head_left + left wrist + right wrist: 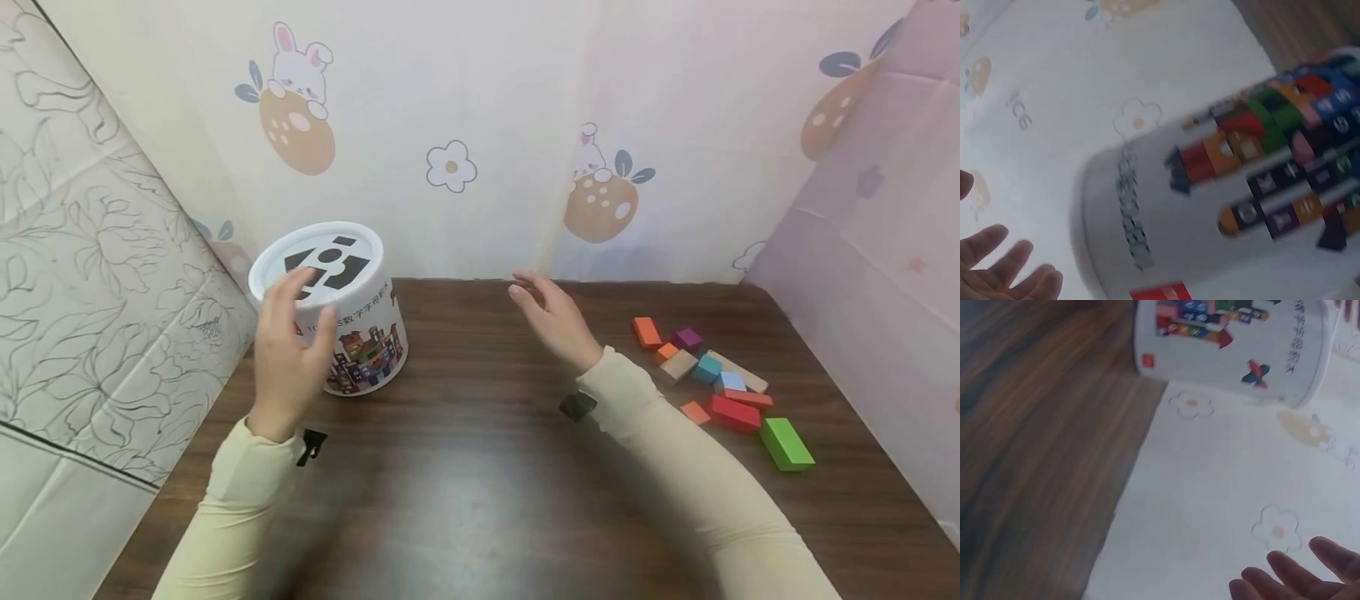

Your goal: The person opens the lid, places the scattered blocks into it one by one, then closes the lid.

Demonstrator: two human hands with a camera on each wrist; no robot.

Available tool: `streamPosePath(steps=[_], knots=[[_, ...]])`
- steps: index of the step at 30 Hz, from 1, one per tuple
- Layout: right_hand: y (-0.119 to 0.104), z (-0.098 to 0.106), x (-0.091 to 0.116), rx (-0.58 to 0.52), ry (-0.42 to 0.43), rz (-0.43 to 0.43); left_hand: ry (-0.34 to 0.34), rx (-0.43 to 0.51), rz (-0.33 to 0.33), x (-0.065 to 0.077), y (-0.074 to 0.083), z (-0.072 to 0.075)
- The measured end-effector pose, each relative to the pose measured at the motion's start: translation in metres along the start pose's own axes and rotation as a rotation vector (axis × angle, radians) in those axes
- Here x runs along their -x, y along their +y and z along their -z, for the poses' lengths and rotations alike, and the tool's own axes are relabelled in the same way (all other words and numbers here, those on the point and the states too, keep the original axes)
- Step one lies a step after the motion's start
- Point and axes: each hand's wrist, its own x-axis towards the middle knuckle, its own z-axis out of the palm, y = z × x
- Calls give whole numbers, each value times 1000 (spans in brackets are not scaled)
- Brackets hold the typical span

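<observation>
We judge this a reach for the white tub [363, 323], centre-left in the frame: the left hand [288, 358] spread before it, the right hand [557, 321] loosely extended, empty. Gripping calls for closing round its sides.

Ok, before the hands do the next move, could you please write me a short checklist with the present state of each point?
1. Bucket upright on the table: ok.
2. Lid on the bucket: ok; how tightly, cannot tell.
3. Left hand empty, beside the bucket: ok.
4. Right hand empty: ok.
5. Blocks in neat order: not ok, they lie scattered on the table.
6. Blocks inside the bucket: cannot tell, the contents are not visible.
</observation>
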Motion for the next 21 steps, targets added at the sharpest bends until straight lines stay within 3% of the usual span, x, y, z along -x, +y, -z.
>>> streamPosePath(steps=[6,11,14,18,21], knots=[[-22,-13,-18,-32,-82,70,23,53,233,-11,-24,17],[-42,-24,-32,-35,-138,95,-43,120,524,-20,-42,26],[-53,-33,-42,-47,-184,80,-104,137,650,-25,-52,29],[-63,-47,-54,-70,-240,29,-203,110,714,-30,-66,31],[-69,-57,-62,-88,-259,-8,-243,111,723,-32,-74,31]])
